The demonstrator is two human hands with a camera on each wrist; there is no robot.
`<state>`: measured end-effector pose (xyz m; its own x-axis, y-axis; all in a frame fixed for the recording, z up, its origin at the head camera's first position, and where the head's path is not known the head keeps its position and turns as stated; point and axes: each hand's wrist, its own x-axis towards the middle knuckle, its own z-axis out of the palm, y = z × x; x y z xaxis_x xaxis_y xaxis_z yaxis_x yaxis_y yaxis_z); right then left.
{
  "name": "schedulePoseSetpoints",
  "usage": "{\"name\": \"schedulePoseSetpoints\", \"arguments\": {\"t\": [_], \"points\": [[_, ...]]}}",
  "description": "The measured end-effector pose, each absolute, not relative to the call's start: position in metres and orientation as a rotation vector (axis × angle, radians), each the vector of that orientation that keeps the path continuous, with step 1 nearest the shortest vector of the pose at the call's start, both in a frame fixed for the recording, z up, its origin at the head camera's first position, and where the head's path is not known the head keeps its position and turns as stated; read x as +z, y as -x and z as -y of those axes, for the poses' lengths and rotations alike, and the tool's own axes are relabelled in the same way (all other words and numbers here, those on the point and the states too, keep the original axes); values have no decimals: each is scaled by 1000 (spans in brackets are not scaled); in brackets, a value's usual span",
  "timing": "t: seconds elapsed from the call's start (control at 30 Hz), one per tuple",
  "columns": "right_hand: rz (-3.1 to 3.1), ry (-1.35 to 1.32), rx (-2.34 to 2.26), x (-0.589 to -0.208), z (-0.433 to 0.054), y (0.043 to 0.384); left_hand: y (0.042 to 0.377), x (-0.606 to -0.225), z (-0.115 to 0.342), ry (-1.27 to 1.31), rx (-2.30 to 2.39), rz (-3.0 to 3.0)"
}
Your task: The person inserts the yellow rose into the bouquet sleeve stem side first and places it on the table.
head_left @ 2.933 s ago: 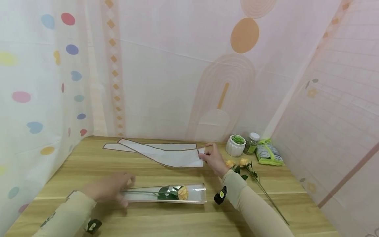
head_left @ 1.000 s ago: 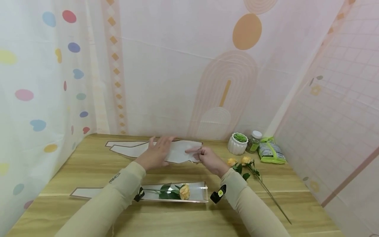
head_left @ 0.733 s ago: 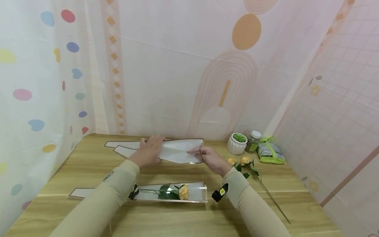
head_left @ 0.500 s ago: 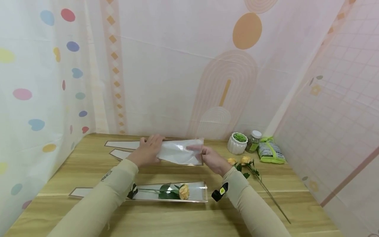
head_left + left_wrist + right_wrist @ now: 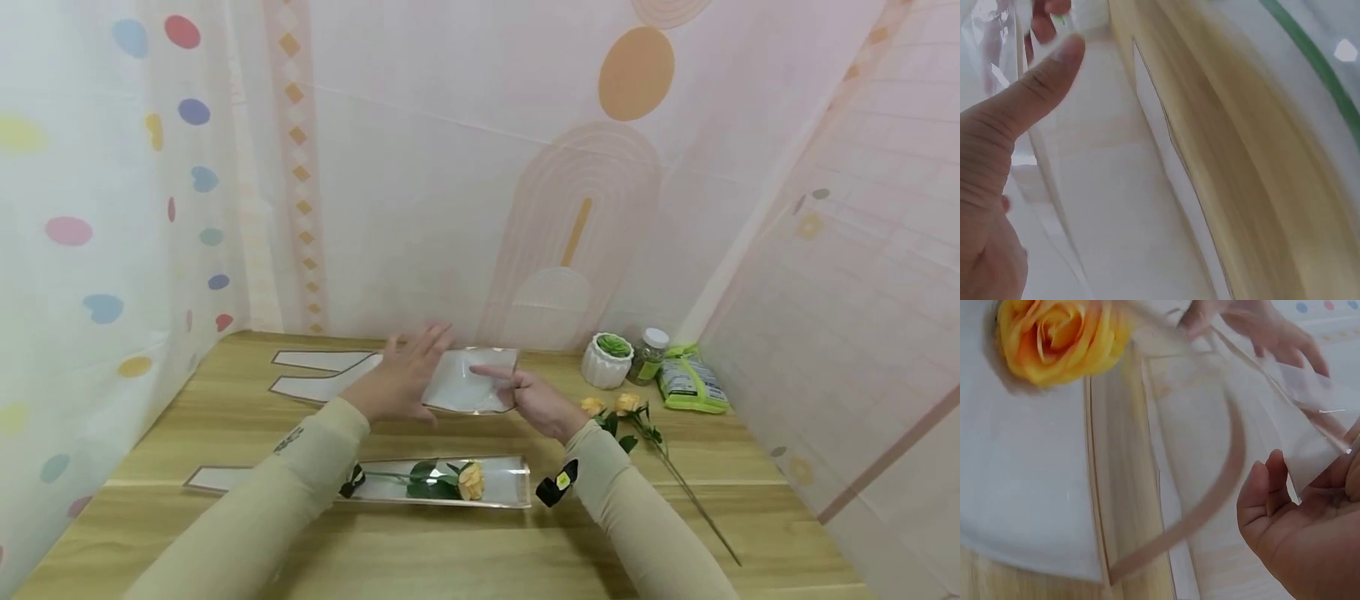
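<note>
In the head view, a tapered flower sleeve (image 5: 465, 392), white with a thin brown border and a glossy clear front, lies at the back of the table. Over its middle my left hand (image 5: 401, 379) is spread, fingers straight; the left wrist view shows its thumb (image 5: 1041, 81) extended. My right hand (image 5: 543, 404) grips the sleeve's wide mouth, index finger stretched along or inside it; which, I cannot tell. Its other fingers are curled by the sleeve's edge in the right wrist view. Nearer me, a second sleeve (image 5: 506, 483) holds a yellow-orange rose (image 5: 471, 482).
Another white sleeve (image 5: 315, 360) lies behind, mostly covered. To the right are loose artificial roses (image 5: 628, 405) with a long stem, a white pot with a succulent (image 5: 607, 362), a lidded jar (image 5: 648, 357) and a green-and-white packet (image 5: 693, 383). A patterned curtain (image 5: 420, 208) rises behind the table.
Over the last seconds my left hand came from the near sleeve to the far one, held it, then spread its fingers and shifted right. My right hand stays at the mouth, index finger now extended.
</note>
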<state>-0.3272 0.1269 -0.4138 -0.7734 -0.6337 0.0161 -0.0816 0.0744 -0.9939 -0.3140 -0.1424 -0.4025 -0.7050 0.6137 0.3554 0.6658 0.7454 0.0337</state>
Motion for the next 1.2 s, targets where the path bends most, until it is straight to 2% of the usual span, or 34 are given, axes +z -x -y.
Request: {"name": "schedulePoseSetpoints", "arguments": {"t": [0.23, 0.5, 0.93, 1.2], "points": [[-1861, 797, -1735, -411, -122, 326, 315, -408, 137, 963, -167, 2584], [-1813, 731, -1814, -412, -126, 326, 317, -410, 126, 1026, -337, 2605], [-2197, 733, -1642, -408, -128, 322, 325, -416, 126, 1005, -160, 2568], [-2295, 689, -1582, -398, -150, 316, 325, -416, 128, 1004, -166, 2569]]}}
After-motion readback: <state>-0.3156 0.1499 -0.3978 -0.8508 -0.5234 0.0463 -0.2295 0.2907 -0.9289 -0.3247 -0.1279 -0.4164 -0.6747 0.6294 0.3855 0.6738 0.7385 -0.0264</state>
